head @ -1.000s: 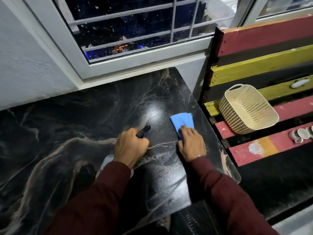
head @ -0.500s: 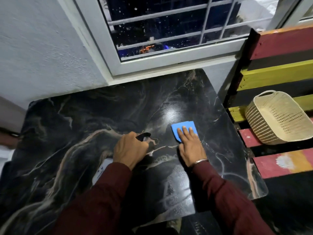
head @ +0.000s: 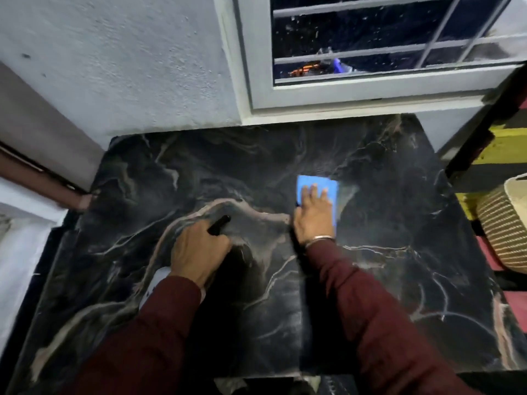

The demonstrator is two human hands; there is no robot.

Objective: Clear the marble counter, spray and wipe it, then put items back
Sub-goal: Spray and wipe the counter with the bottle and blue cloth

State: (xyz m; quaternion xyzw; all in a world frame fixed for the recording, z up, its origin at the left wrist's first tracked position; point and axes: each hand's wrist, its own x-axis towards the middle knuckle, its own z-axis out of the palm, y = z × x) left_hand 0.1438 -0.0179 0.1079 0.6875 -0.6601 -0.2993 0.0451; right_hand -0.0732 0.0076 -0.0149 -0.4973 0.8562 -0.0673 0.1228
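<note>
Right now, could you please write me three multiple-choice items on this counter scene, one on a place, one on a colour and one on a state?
1. Where does the cloth lie?
A. On the marble counter, under the right hand
B. Inside the basket
C. On the window sill

2. What colour is the cloth?
A. Yellow
B. Blue
C. White

3. What is the left hand doing?
A. Lying flat on the counter
B. Hanging with nothing in it
C. Gripping the spray bottle

Answers:
1 A: the right hand's straight fingers press the cloth onto the dark marble, while the basket stands off the counter's right edge.
2 B: the cloth shows bright blue round the fingers.
3 C: the fingers curl round the bottle, and its black nozzle juts out past them.
</note>
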